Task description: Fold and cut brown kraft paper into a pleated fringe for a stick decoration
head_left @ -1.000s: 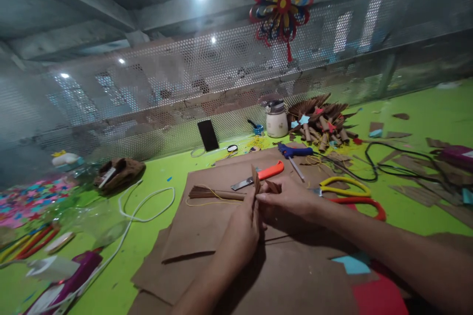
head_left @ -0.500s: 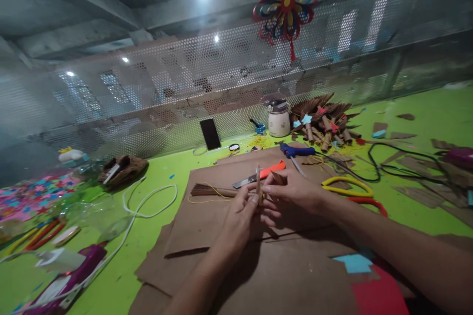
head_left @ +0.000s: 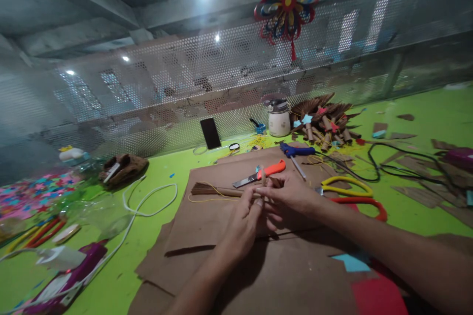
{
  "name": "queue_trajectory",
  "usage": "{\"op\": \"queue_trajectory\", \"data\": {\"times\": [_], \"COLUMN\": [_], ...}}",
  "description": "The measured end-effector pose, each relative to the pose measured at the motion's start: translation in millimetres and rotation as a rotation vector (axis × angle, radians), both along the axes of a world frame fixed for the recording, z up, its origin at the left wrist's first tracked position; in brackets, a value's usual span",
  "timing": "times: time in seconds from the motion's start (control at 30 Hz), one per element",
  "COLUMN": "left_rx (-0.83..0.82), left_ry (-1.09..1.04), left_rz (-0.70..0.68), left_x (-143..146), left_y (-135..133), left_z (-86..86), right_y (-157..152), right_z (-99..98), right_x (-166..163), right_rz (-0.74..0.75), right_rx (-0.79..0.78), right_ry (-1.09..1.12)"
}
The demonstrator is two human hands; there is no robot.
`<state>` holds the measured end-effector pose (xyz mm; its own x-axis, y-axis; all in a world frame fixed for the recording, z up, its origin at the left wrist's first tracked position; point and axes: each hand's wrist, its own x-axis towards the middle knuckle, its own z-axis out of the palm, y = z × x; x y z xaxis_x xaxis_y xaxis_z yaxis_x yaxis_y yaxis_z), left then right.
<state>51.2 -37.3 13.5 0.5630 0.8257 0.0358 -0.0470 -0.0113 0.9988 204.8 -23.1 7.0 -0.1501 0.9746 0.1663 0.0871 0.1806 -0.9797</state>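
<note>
My left hand [head_left: 247, 217] and my right hand [head_left: 290, 194] meet over a stack of brown paper sheets [head_left: 207, 216]. Both pinch a small folded piece of brown paper [head_left: 263, 182] that stands upright between the fingertips. Just beyond the hands lie an orange-handled utility knife [head_left: 263, 173] and a small brown paper broom with yellow string [head_left: 214, 190].
Yellow scissors [head_left: 345, 185] and red scissors [head_left: 364, 204] lie to the right, a blue glue gun [head_left: 295, 151] with its black cable behind. A pile of paper brooms [head_left: 323, 120], a white jar [head_left: 278, 118] and a phone [head_left: 210, 133] stand by the perforated wall. White cord [head_left: 148, 202] lies left.
The brown paper piece went from a wider open fold to a narrow upright strip squeezed between both hands. The hands moved slightly closer together.
</note>
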Motion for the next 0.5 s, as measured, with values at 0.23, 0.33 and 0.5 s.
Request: {"op": "queue_trajectory", "data": {"times": [0.23, 0.33, 0.5], "left_rx": [0.008, 0.028, 0.026], "left_ry": [-0.042, -0.061, -0.076], "left_rz": [0.003, 0.011, 0.017], "left_x": [2.3, 4.5, 5.2], "left_y": [2.9, 3.5, 2.6], "left_z": [-3.4, -7.0, -7.2], "right_y": [-1.4, -1.4, -6.5], "right_z": [-0.9, 0.7, 5.9], "right_x": [-0.9, -0.7, -3.1], "right_rz": [-0.025, -0.060, 0.018], "right_rx": [0.022, 0.019, -0.033], "right_ry": [-0.054, -0.078, 0.111]}}
